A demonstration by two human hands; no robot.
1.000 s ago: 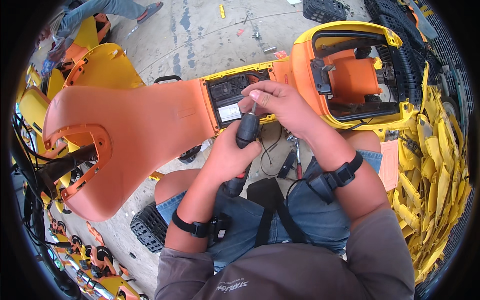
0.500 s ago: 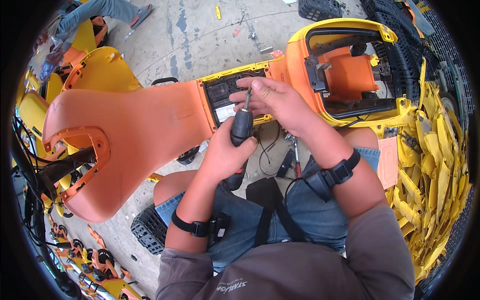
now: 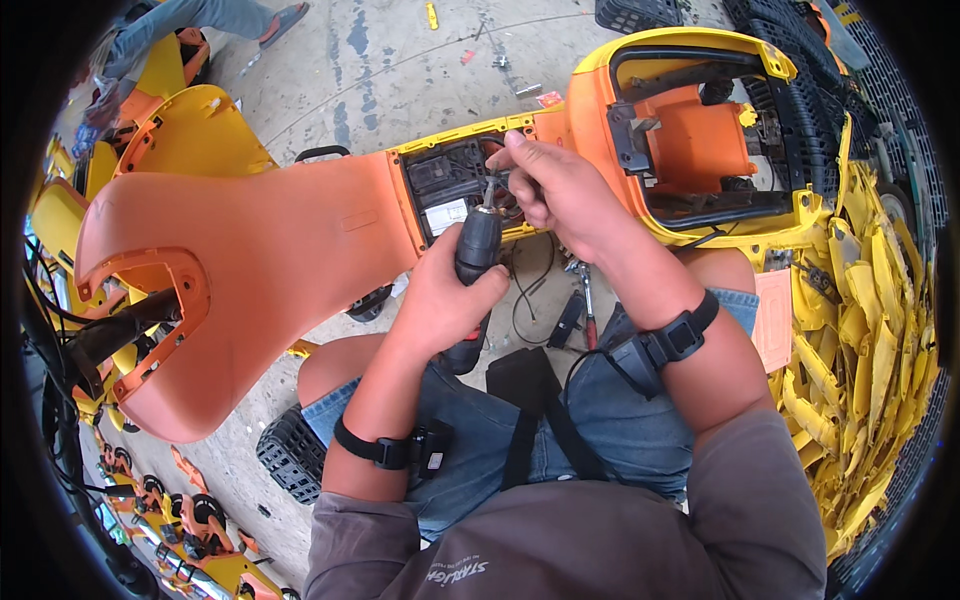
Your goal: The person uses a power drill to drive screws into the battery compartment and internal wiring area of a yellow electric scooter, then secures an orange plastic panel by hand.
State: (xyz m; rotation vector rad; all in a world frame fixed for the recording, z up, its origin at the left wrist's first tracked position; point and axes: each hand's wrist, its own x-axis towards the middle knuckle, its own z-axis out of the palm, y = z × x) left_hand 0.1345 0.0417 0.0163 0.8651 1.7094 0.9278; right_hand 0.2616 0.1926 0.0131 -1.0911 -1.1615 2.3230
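My left hand (image 3: pixel 447 290) is wrapped round a black cordless drill (image 3: pixel 479 240), its bit (image 3: pixel 491 188) pointing away from me over an open compartment. Close by the bit, just to its right, is my right hand (image 3: pixel 560 195), with fingers curled in and their tips near the bit's end. Whatever those fingers hold, if anything, is too small to make out. Below both hands lies the compartment (image 3: pixel 436 178), a black bay with wiring and a white label (image 3: pixel 446 215), set in an orange and yellow vehicle body (image 3: pixel 290 225).
An open yellow-rimmed frame (image 3: pixel 690 45) forms the body's right end. Yellow plastic parts (image 3: pixel 865 340) are heaped at the right. By my knees are a ratchet wrench (image 3: pixel 590 320) and a black cable (image 3: pixel 520 300). A black crate (image 3: pixel 292 455) stands left; another person's leg (image 3: pixel 205 15) shows at far left.
My right hand's fingers have gone from spread around the bit to curled beside it. The drill has tipped slightly and moved a little toward the left. The view has shifted slightly.
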